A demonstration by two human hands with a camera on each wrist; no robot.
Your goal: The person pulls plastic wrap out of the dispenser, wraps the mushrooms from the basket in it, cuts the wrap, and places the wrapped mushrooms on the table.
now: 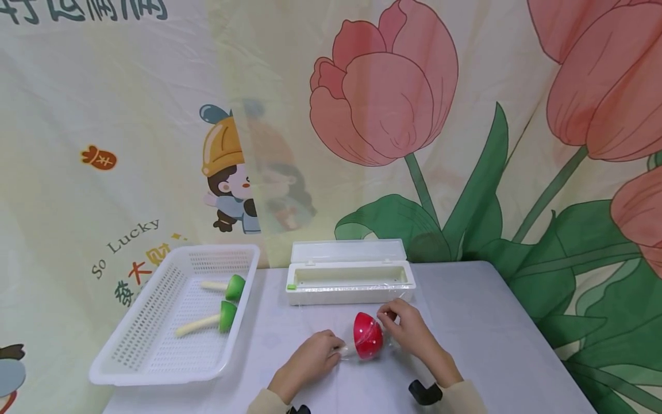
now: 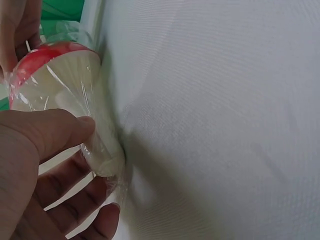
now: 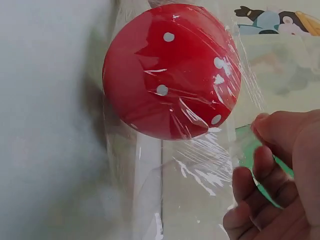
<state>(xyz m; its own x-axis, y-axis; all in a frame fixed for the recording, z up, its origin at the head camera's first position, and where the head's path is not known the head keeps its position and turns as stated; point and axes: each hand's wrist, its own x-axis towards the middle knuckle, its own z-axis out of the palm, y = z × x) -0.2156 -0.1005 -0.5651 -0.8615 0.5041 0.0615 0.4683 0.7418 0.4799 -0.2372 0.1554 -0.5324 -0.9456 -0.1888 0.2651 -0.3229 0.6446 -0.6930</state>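
1. On the counter [image 1: 455, 305], our basket [image 1: 155, 378] corrals green-capped toy mushrooms [image 1: 227, 316].
2. Near the film dispenser [image 1: 341, 296], our left hand [image 1: 309, 357] grips the red-capped toy mushroom [image 1: 367, 338], seemingly steadying it.
3. Our right hand [image 1: 411, 328] pinches plastic film [image 3: 200, 175], perhaps for tautness.

The red cap [image 3: 170, 70] has a smooth, glossy, plastic-like finish; the stem [image 2: 103, 145] appears smooth. The wrapping film [image 3: 197, 172] is clear, shiny, creased plastic. The box [image 1: 341, 297] and perforated basket [image 1: 155, 379] are plastic. The table cover [image 2: 210, 115] is matt, finely textured cloth.
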